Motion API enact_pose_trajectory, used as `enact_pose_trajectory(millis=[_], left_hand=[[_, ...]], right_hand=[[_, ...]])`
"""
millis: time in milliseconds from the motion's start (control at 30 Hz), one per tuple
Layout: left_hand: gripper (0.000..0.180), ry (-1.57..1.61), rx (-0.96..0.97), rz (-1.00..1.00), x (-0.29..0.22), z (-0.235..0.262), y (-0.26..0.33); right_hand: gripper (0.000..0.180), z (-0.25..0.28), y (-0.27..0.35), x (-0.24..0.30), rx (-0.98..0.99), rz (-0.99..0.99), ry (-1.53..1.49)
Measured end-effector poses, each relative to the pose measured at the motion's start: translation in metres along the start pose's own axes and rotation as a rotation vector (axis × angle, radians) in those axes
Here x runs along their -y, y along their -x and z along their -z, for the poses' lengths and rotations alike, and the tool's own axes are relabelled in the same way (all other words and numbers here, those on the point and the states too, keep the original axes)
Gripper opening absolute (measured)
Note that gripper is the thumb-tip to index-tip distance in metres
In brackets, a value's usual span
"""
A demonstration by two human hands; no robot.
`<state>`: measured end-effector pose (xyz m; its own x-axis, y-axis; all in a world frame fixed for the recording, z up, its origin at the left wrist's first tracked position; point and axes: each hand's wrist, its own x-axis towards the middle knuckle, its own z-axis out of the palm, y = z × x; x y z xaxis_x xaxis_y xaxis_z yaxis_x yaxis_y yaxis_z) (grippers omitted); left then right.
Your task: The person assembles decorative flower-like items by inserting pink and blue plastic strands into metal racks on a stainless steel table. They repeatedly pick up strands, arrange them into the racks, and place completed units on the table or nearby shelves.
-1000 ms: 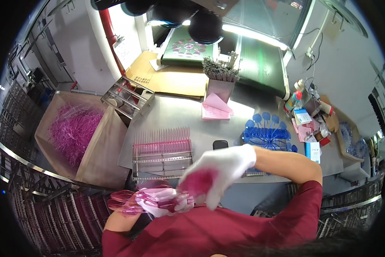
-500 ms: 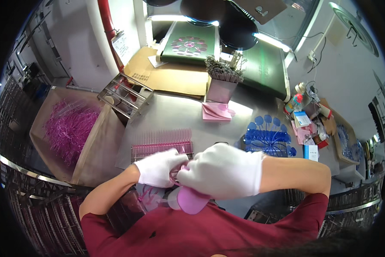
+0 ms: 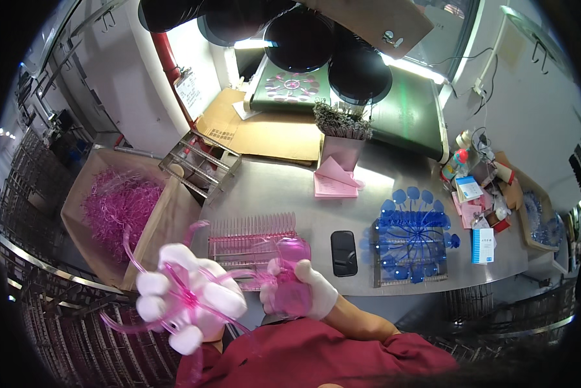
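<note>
My left hand [image 3: 190, 294], in a white glove, is raised at the near left. It holds a pink plastic sprue [image 3: 188, 296], whose thin arms branch outward between and past the fingers. My right hand [image 3: 313, 284], gloved too, is closed around clear pink lens-shaped pieces [image 3: 292, 294] close to my shirt. One sprue arm reaches across toward these pieces; whether it joins them, I cannot tell. Just beyond my hands, a wire rack [image 3: 255, 242] carries a row of upright pink lenses. A black phone [image 3: 343, 253] lies right of my right hand.
At left stands a carton [image 3: 171, 213] of tangled pink sprues. A rack of blue lenses [image 3: 410, 242] sits at right. Farther back are pink paper sheets [image 3: 336, 186], a metal holder [image 3: 339, 152] of thin strips, an empty metal frame [image 3: 203, 165] and green conveyor belts [image 3: 403, 126].
My hands have come apart: the left has moved left and nearer with the sprue, its fingers spreading. My right has drawn back with the lens pieces, uncovering the phone. The head view has shifted.
</note>
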<state>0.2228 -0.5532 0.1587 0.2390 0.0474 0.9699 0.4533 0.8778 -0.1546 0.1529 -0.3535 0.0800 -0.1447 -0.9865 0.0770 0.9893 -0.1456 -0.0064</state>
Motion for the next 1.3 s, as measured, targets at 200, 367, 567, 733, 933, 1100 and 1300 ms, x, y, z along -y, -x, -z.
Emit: enact_pose_trajectory(millis=[200,367,567,733,933,1100,1300], left_hand=[[0.078,0.098,0.120,0.111,-0.022,0.011,0.022],[0.116,-0.847,0.223,0.693,0.041,0.071,-0.036],[0.114,-0.682,0.997,0.740,0.001,0.043,-0.021],[0.120,0.303,1.116,1.246,-0.078,0.001,0.021],[0.123,0.241,1.526,1.302,-0.103,-0.021,0.035],[0.113,0.338,1.397,1.590,-0.099,-0.026,0.050],[0.055,0.834,0.739,2.101,-0.100,-0.009,0.075]], right_hand=[[0.054,-0.028,0.009,0.012,0.114,-0.039,0.585],[0.051,-0.073,0.004,0.021,0.221,0.707,2.565],[0.054,0.006,0.017,0.026,-0.262,-0.013,1.490],[0.048,0.028,0.022,0.027,-0.189,0.073,1.985],[0.062,-0.020,0.037,0.047,-0.116,-0.388,2.719],[0.036,-0.052,0.046,0.059,0.061,0.239,2.769],[0.052,-0.076,0.036,0.075,0.252,0.162,2.595]])
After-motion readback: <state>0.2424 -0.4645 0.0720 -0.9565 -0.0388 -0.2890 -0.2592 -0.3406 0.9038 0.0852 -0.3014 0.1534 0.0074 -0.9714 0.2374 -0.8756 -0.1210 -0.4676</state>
